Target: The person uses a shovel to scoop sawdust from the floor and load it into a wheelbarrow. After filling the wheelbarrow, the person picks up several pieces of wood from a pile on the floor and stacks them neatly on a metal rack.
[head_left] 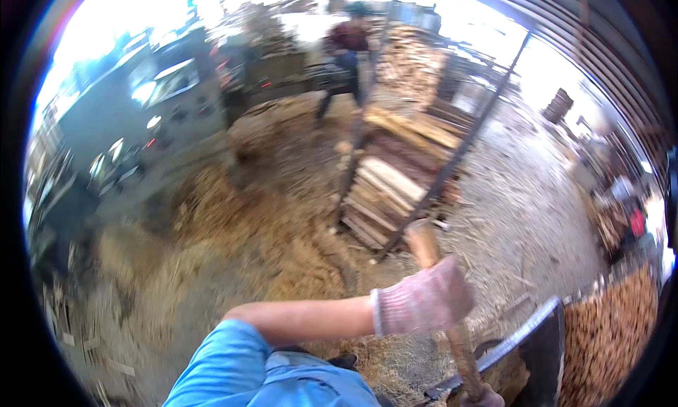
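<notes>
A wooden pole (462,354), paler at its upper end, slants across the lower right. My left hand (427,297), in a pinkish-white knitted work glove, is closed around it above its middle. My left forearm reaches across to the right from a light blue sleeve. Lower down the pole, at the bottom edge, my right hand (484,398) shows only in part and seems closed around the wood. Motion blur and the picture's edge hide its fingers. Close beside the pole's lower part is a dark metal bin or chute (533,357) with a pale worn rim.
Planks lie stacked in a metal frame (385,188) ahead. Sawdust (282,244) covers the floor at centre left. Large green-grey machinery (134,131) stands left. Farther back, a person (346,50) is near a wood pile (409,64). Small brown pieces (611,336) are heaped at lower right.
</notes>
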`<state>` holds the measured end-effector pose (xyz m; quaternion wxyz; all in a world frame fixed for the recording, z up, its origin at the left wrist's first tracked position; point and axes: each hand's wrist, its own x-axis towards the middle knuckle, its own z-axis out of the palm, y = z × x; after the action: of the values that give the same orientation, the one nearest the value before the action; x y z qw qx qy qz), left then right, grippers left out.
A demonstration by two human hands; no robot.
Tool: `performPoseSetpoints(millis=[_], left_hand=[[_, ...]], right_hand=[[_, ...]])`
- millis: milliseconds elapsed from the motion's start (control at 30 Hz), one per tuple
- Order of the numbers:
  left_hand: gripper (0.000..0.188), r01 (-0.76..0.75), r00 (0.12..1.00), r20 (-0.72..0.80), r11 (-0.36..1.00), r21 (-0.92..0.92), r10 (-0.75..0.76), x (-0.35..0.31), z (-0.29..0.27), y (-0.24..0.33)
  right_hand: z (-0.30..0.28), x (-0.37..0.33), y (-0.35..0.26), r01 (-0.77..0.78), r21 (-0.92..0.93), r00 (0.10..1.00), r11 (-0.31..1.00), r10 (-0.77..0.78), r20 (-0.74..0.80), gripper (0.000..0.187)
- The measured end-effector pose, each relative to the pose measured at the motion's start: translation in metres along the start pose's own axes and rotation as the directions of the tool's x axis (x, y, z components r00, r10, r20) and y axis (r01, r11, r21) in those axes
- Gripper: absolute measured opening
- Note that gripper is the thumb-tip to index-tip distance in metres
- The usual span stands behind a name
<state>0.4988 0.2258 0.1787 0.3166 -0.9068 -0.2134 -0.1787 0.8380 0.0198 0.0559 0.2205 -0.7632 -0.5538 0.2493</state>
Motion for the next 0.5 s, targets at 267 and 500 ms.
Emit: performPoseSetpoints(millis=[267,500], left_hand=[[0.018,0.599,0.754,0.523,0.743,-0.299,-0.397,-0.178,-0.011,0.000],[0.025,0.877,0.471,0.446,0.348,-0.333,-0.761,-0.475,-0.054,0.091]], right_hand=[[-0.003,-0.031,-0.168,0.430,-0.728,0.802,0.534,-0.597,0.036,0.031],[0.112,-0.048,-0.266,0.644,-0.747,0.505,0.168,-0.826,0.250,0.020]])
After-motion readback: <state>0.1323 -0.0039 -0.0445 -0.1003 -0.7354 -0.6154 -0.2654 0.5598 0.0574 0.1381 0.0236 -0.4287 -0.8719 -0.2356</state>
